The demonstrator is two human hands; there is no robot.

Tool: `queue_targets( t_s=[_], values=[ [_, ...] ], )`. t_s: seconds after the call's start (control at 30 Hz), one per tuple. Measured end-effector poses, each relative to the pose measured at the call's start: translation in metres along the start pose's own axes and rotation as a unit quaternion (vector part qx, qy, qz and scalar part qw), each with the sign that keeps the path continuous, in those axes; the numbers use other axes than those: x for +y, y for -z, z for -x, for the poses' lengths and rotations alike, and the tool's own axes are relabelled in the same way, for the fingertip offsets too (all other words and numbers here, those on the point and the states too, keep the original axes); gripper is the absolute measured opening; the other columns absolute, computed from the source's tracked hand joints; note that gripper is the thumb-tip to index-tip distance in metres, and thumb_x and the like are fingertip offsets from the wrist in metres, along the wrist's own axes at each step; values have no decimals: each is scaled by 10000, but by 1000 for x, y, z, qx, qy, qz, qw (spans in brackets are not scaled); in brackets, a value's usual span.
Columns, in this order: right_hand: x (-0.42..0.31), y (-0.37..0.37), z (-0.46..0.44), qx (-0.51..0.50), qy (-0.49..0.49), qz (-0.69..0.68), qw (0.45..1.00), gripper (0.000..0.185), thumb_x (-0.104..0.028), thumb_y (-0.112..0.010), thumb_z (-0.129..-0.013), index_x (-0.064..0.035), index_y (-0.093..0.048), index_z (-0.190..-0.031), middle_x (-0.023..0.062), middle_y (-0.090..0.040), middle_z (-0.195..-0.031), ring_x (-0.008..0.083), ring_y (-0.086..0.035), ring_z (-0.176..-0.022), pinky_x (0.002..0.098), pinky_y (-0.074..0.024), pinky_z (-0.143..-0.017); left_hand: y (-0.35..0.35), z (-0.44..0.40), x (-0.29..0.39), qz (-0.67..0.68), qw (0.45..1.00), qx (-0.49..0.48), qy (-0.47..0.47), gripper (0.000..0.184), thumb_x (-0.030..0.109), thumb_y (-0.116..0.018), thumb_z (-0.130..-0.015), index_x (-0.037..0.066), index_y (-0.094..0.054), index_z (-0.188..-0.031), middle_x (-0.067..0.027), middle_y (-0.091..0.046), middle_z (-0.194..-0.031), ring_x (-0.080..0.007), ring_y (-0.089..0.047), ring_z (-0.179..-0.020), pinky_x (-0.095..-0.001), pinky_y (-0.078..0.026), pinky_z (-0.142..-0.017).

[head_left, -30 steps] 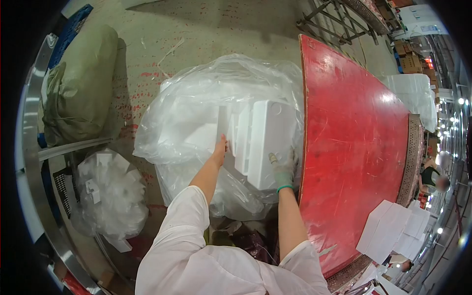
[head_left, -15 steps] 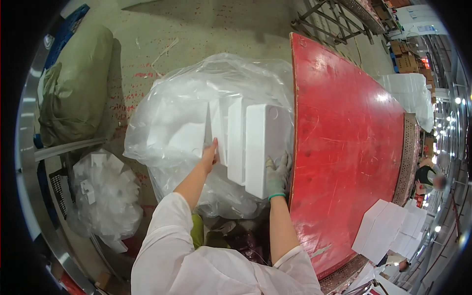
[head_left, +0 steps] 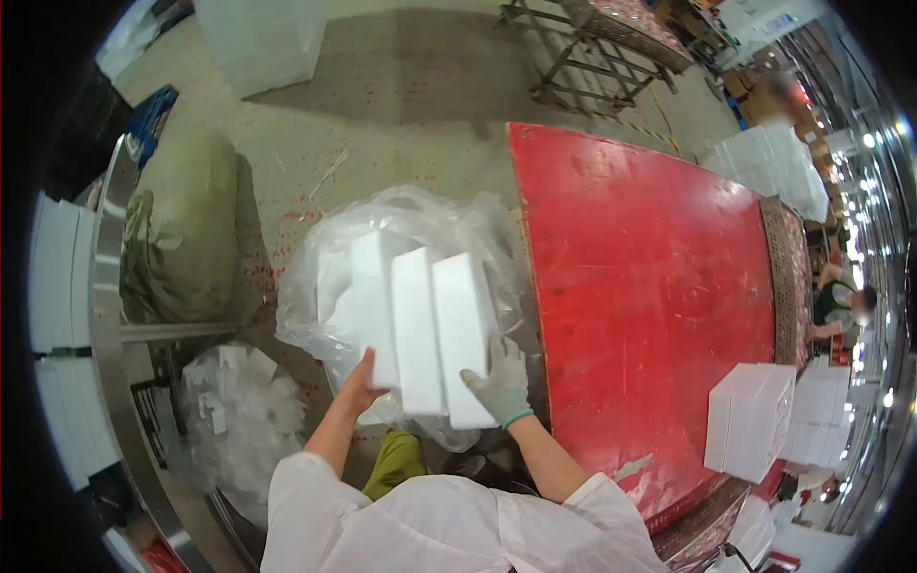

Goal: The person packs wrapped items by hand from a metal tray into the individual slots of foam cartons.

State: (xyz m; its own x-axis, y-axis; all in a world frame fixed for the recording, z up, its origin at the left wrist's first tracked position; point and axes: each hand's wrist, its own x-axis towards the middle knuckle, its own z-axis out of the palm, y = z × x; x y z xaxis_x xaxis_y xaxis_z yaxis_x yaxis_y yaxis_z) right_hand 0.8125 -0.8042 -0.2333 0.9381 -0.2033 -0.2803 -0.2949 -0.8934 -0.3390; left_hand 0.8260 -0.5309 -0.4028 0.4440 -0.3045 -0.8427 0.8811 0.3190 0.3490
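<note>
Three white foam-like blocks stand side by side between my hands: a left block (head_left: 374,296), a middle block (head_left: 417,334) and a right block (head_left: 465,339). My bare left hand (head_left: 361,384) presses on the lower outer side of the left block. On the right block's outer side is my right hand (head_left: 501,382), in a pale glove with a green cuff, its thumb over the near face. Both hands hold the row between them. A clear plastic bag (head_left: 310,329) with more white pieces lies behind and beneath the blocks.
A red board (head_left: 650,277) lies to the right, with white boxes (head_left: 750,420) at its far corner. On the left are a green sack (head_left: 181,229) and a bag of white scraps (head_left: 239,420). A metal frame (head_left: 597,62) stands at the back; a person (head_left: 841,306) is at far right.
The blocks have come up out of the bag, nearer to me, and sit closer together between my hands. The camera view has shifted, showing more of the floor at the back.
</note>
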Motion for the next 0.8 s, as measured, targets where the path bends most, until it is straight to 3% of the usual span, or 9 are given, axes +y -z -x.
queue_targets(
  t_s=[0.13,0.17,0.27,0.4,0.53,0.6,0.63,0.7,0.8],
  values=[
    [-58,55,50,14,143,-71,987,848,-360,-700,-721,40,-345,-1378,254,-430,-1311,414,-405,-1220,471,-327,-1037,40,110,14,47,997,32,-60,642,576,-505,-888,166,-419,-1374,-43,-514,-1335,-269,-483,-1222,-556,-437,-926],
    [-65,55,60,54,195,-81,976,851,-345,-694,-725,47,-326,-1386,253,-426,-1322,418,-391,-1237,471,-313,-1050,60,125,13,99,986,-77,-113,638,562,-496,-895,161,-405,-1383,-48,-513,-1339,-273,-479,-1227,-565,-443,-920],
    [-96,101,87,63,229,-131,963,886,-302,-692,-706,58,-278,-1402,254,-394,-1353,420,-372,-1250,471,-291,-1068,70,187,58,151,970,-43,-187,711,544,-479,-908,128,-288,-1452,-93,-363,-1465,-329,-355,-1331,-559,-360,-1026],
    [-101,175,125,159,256,-211,930,929,-218,-672,-659,45,-223,-1429,249,-315,-1411,411,-332,-1288,466,-327,-1057,-82,273,118,36,919,28,-393,740,576,-489,-884,93,-324,-1420,-145,-371,-1435,-353,-364,-1310,-550,-343,-1036],
    [-55,211,153,216,191,-336,897,888,-119,-603,-692,39,-162,-1447,232,-248,-1460,344,-266,-1356,405,-308,-1102,-211,314,126,-173,775,-5,-607,785,611,-525,-845,47,-380,-1373,-196,-407,-1382,-388,-391,-1272,-540,-349,-1034],
    [-19,210,153,110,164,-722,663,816,-108,-578,-741,-14,-194,-1456,174,-337,-1411,268,-339,-1318,352,-338,-1076,-263,330,120,-257,678,-15,-689,810,628,-543,-825,25,-409,-1349,-222,-426,-1356,-405,-405,-1252,-535,-352,-1033],
    [9,180,133,250,178,-552,775,796,-100,-576,-754,-34,-209,-1457,148,-400,-1370,247,-395,-1277,345,-361,-1051,-286,335,116,-287,632,-20,-720,823,637,-552,-815,13,-423,-1337,-235,-435,-1342,-414,-411,-1243,-532,-353,-1032],
    [66,142,71,199,163,-762,594,716,-84,-611,-769,-64,-313,-1420,99,-521,-1232,215,-484,-1154,334,-401,-990,-330,335,108,-351,546,-42,-760,850,654,-569,-796,-9,-451,-1313,-261,-453,-1316,-432,-425,-1224,-528,-356,-1031],
    [121,169,113,346,63,-637,686,671,-104,-670,-764,-115,-396,-1376,21,-609,-1075,180,-579,-954,336,-484,-836,-393,302,96,-456,447,-137,-757,892,681,-596,-766,-44,-493,-1277,-299,-481,-1276,-458,-445,-1195,-520,-360,-1029]
  ],
)
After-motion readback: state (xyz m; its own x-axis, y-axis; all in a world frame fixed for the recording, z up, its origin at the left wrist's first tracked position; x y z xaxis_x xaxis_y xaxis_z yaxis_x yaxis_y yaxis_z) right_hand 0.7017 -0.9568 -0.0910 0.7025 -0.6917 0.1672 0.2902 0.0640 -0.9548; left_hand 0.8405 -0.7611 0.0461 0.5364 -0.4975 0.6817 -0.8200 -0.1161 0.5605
